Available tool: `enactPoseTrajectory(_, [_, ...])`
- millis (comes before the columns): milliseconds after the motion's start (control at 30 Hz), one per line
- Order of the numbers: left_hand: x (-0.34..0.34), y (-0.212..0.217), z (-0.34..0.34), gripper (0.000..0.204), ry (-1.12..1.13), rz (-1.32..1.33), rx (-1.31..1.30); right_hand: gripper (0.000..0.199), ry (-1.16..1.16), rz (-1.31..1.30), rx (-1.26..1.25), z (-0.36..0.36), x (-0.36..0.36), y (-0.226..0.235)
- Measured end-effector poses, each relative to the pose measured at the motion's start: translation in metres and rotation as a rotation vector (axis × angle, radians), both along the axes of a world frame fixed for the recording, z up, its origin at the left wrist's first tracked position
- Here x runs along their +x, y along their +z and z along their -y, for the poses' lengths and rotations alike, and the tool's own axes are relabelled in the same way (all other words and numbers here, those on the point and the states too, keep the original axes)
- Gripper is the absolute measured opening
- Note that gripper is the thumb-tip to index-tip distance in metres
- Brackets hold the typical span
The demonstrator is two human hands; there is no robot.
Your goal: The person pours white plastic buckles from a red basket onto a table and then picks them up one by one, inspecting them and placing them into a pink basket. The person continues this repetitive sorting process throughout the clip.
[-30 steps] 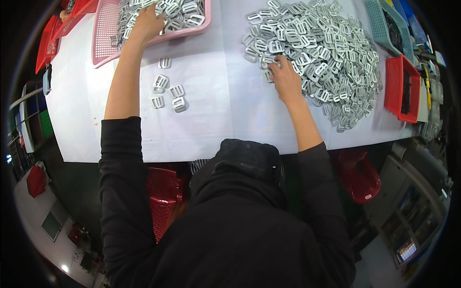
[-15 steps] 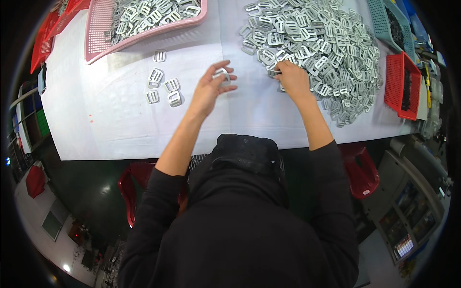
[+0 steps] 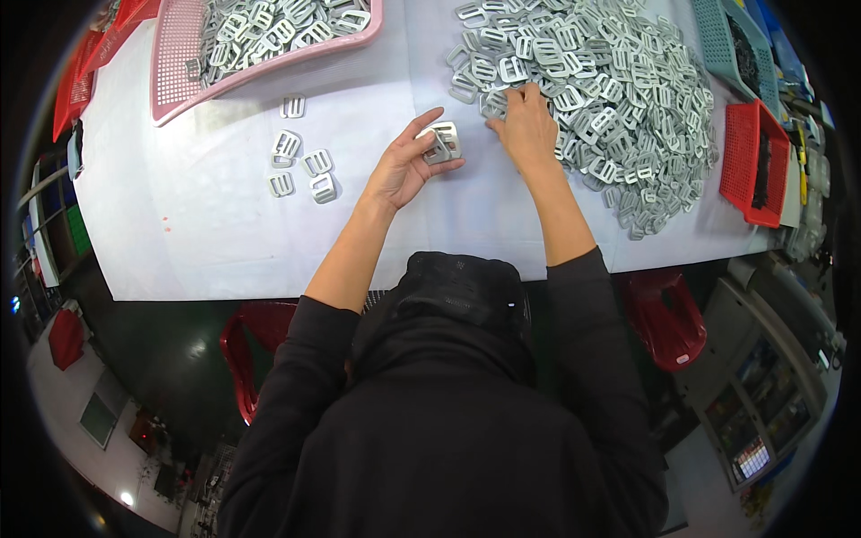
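My left hand point(image 3: 408, 169) is closed on silver metal slide buckles point(image 3: 446, 139), pinched between thumb and fingers above the white tablecloth. They overlap, so I cannot tell how many there are. At the near left edge of a large heap of similar buckles point(image 3: 619, 99), my right hand point(image 3: 529, 133) reaches down with thumb and index finger apart. One buckle point(image 3: 493, 103) of the heap lies by those fingertips. Several loose buckles point(image 3: 316, 162) lie flat on the cloth left of my left hand.
A pink basket point(image 3: 269, 70) filled with buckles stands at the far left. Red baskets point(image 3: 73, 90) sit beyond it at the table's left edge. On the right are a teal basket point(image 3: 717, 45) and a red basket point(image 3: 737, 166) with dark contents. Red chairs point(image 3: 668, 323) stand below the near edge.
My left hand has moved right and turned, and more metal shows in its grip. The right hand shifted left and away from me, its pinch on a buckle now loosened.
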State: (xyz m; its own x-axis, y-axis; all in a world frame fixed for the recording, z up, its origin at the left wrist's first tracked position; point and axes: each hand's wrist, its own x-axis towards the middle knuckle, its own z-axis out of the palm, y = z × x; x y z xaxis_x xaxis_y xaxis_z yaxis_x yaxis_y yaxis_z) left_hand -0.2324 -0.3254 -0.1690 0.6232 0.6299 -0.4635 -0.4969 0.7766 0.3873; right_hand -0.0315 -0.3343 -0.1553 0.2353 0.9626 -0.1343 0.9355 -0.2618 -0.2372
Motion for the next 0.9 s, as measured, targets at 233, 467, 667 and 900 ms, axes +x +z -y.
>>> enactPoseTrajectory(233, [-0.004,-0.011,-0.007,0.036,-0.032,-0.071,-0.007,0.047,0.092,-0.239,0.101,0.006,-0.009,0.025])
enactPoseTrajectory(467, [0.002,-0.012,-0.008,0.031,0.038,0.020,-0.127,0.047,0.222,-0.363,0.053,0.016,-0.055,0.033])
enactPoseTrajectory(667, [-0.011,-0.007,-0.008,0.034,0.053,-0.246,0.006,0.052,0.158,-0.242,0.070,-0.023,-0.032,0.003])
enactPoseTrajectory(900, [-0.021,-0.006,-0.018,0.033,0.004,-0.179,0.014,0.049,0.223,-0.037,0.104,-0.035,-0.027,-0.010])
